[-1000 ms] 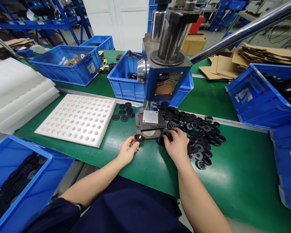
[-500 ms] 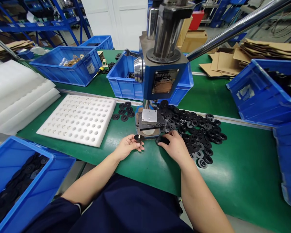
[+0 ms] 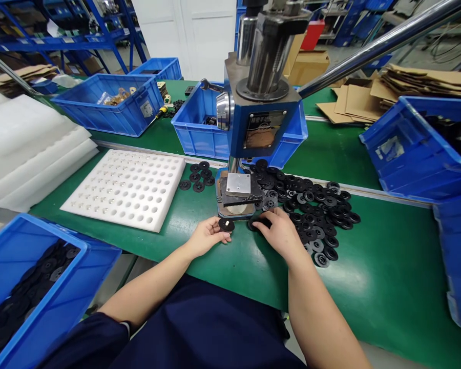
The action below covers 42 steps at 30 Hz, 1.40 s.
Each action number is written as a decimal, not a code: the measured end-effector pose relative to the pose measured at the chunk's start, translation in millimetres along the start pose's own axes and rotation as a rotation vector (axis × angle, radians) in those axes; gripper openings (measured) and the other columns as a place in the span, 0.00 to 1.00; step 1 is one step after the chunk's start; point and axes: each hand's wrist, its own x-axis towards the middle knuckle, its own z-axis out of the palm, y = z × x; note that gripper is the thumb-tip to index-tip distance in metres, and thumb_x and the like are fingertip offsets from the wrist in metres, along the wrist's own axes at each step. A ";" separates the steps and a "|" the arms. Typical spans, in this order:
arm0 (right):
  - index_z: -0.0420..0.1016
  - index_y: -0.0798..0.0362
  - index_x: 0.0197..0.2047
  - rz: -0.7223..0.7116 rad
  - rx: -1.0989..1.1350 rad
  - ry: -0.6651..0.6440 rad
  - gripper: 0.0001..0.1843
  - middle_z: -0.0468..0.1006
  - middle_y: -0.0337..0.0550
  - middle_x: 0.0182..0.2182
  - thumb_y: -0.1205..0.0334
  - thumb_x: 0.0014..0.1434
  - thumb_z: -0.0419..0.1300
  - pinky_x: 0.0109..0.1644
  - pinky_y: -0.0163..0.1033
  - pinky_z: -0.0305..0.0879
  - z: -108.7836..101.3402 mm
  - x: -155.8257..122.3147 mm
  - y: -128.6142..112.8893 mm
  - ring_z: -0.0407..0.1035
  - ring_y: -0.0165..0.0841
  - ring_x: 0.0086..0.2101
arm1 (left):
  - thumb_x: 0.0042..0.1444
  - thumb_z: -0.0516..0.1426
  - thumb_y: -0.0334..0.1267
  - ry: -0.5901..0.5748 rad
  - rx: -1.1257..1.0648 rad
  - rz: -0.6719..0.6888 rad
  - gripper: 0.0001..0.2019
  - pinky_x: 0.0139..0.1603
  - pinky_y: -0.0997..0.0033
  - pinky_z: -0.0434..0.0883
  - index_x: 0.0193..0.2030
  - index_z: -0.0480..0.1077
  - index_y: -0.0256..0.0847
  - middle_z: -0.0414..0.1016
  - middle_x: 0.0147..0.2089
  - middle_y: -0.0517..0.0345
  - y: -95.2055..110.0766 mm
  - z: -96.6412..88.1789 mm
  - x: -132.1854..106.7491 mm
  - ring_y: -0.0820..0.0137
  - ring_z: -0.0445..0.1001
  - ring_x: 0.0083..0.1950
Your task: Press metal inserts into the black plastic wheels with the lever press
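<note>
My left hand (image 3: 209, 237) pinches a round black disc (image 3: 226, 225) with a small pale metal piece at its centre, held just in front of the press base. Across from it, my right hand (image 3: 278, 230) has its fingers closed on another black disc (image 3: 255, 224), which the fingers partly cover. Between and behind the hands stands the hand press (image 3: 261, 128), with a bright metal plate (image 3: 238, 184) on its base. A pile of black discs (image 3: 311, 205) spreads beside my right hand.
A white foam tray (image 3: 134, 218) with rows of holes, some filled with small shiny pieces, lies at left. Several black discs (image 3: 198, 177) lie between tray and press. Blue bins (image 3: 111, 113) stand behind; another blue bin (image 3: 418, 148) is at right. The press lever (image 3: 369, 46) reaches up right.
My left hand has moved slightly right, and its disc is tipped so more of its face shows. My right hand stays at almost the same spot with its disc. The view has shifted slightly.
</note>
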 end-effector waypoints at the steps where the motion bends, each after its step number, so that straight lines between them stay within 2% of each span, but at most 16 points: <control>1: 0.80 0.53 0.40 0.025 -0.003 0.016 0.11 0.72 0.48 0.39 0.56 0.59 0.61 0.48 0.42 0.68 -2.0 0.4 1.0 0.70 0.38 0.42 | 0.48 0.69 0.44 0.001 0.009 0.005 0.19 0.33 0.71 0.75 0.38 0.69 0.34 0.78 0.35 0.53 -0.8 0.2 0.0 0.69 0.79 0.32; 6: 0.78 0.52 0.49 0.125 -0.100 -0.007 0.15 0.73 0.49 0.44 0.59 0.59 0.60 0.51 0.41 0.66 -4.6 2.8 11.2 0.70 0.39 0.46 | 0.51 0.67 0.46 -0.004 0.076 0.046 0.18 0.33 0.71 0.74 0.38 0.69 0.35 0.77 0.32 0.54 -1.5 1.0 -1.0 0.70 0.77 0.32; 9: 0.77 0.53 0.50 0.156 -0.133 -0.035 0.16 0.74 0.49 0.45 0.60 0.60 0.59 0.51 0.41 0.65 -2.0 4.2 9.6 0.69 0.39 0.46 | 0.51 0.66 0.46 0.006 0.102 0.053 0.17 0.31 0.73 0.72 0.38 0.68 0.35 0.76 0.31 0.55 -0.9 0.6 -1.2 0.72 0.76 0.30; 17: 0.76 0.56 0.51 0.220 -0.193 -0.038 0.19 0.74 0.55 0.44 0.57 0.59 0.59 0.48 0.46 0.64 -2.5 5.8 1.2 0.68 0.46 0.48 | 0.43 0.69 0.40 0.030 0.069 0.008 0.18 0.27 0.76 0.69 0.35 0.68 0.37 0.74 0.27 0.61 -2.6 2.9 0.3 0.75 0.72 0.27; 20: 0.77 0.56 0.47 0.171 -0.171 0.051 0.15 0.74 0.54 0.44 0.57 0.60 0.58 0.49 0.48 0.64 1.3 3.8 5.2 0.67 0.45 0.47 | 0.45 0.69 0.42 0.034 0.075 0.008 0.17 0.26 0.76 0.68 0.36 0.69 0.36 0.74 0.27 0.60 -2.4 4.0 -0.1 0.74 0.73 0.27; 22: 0.78 0.55 0.44 0.070 -0.113 0.075 0.14 0.74 0.52 0.43 0.55 0.61 0.59 0.51 0.47 0.64 6.8 1.4 5.7 0.67 0.43 0.47 | 0.47 0.67 0.44 0.037 0.078 0.014 0.16 0.27 0.75 0.69 0.36 0.69 0.36 0.74 0.27 0.59 -1.7 4.2 -0.8 0.73 0.73 0.27; 25: 0.78 0.54 0.44 -0.111 -0.035 -0.008 0.16 0.74 0.50 0.42 0.51 0.58 0.64 0.52 0.45 0.65 17.8 -3.3 -0.1 0.68 0.41 0.46 | 0.49 0.66 0.43 0.041 0.115 0.046 0.15 0.28 0.75 0.70 0.37 0.71 0.36 0.74 0.27 0.58 -1.1 4.0 -1.8 0.74 0.72 0.28; 27: 0.78 0.53 0.45 -0.168 -0.043 -0.079 0.15 0.75 0.49 0.42 0.53 0.57 0.65 0.51 0.44 0.65 23.4 -6.3 -8.0 0.68 0.41 0.45 | 0.49 0.67 0.42 0.054 0.146 0.070 0.14 0.28 0.75 0.70 0.37 0.72 0.35 0.74 0.28 0.58 -2.0 3.6 -1.9 0.74 0.72 0.28; 30: 0.78 0.53 0.44 -0.162 -0.077 -0.131 0.10 0.76 0.50 0.42 0.60 0.62 0.60 0.51 0.42 0.65 24.5 -9.3 -21.0 0.69 0.39 0.45 | 0.49 0.67 0.43 0.063 0.125 0.054 0.15 0.26 0.76 0.69 0.37 0.72 0.35 0.73 0.27 0.59 -5.0 2.4 -1.1 0.74 0.72 0.27; 32: 0.78 0.54 0.45 -0.148 -0.042 -0.165 0.11 0.77 0.49 0.41 0.62 0.64 0.56 0.50 0.40 0.65 21.2 -10.3 -27.6 0.70 0.37 0.44 | 0.49 0.67 0.44 0.055 0.075 0.028 0.16 0.24 0.76 0.69 0.37 0.70 0.35 0.74 0.29 0.58 -6.6 1.7 -0.2 0.74 0.73 0.26; 35: 0.75 0.52 0.50 -0.126 0.059 -0.239 0.14 0.79 0.45 0.40 0.61 0.63 0.57 0.45 0.37 0.66 16.6 -11.4 -33.6 0.73 0.35 0.41 | 0.46 0.69 0.43 0.054 0.014 0.018 0.18 0.26 0.75 0.71 0.36 0.69 0.35 0.76 0.32 0.55 -6.6 1.9 0.5 0.71 0.76 0.28; 38: 0.74 0.50 0.52 -0.093 0.033 -0.286 0.15 0.79 0.44 0.40 0.59 0.62 0.59 0.41 0.36 0.64 15.9 -12.7 -37.4 0.74 0.34 0.38 | 0.45 0.70 0.43 0.067 0.003 0.018 0.19 0.29 0.73 0.73 0.36 0.68 0.35 0.77 0.32 0.56 -4.1 4.8 -1.0 0.69 0.78 0.31; 42: 0.75 0.51 0.51 -0.079 -0.075 -0.242 0.16 0.78 0.47 0.41 0.54 0.62 0.60 0.42 0.37 0.65 18.3 -14.8 -40.2 0.73 0.38 0.42 | 0.50 0.67 0.44 0.054 0.051 0.033 0.16 0.29 0.74 0.73 0.37 0.70 0.36 0.77 0.30 0.56 0.1 11.4 -8.3 0.71 0.77 0.30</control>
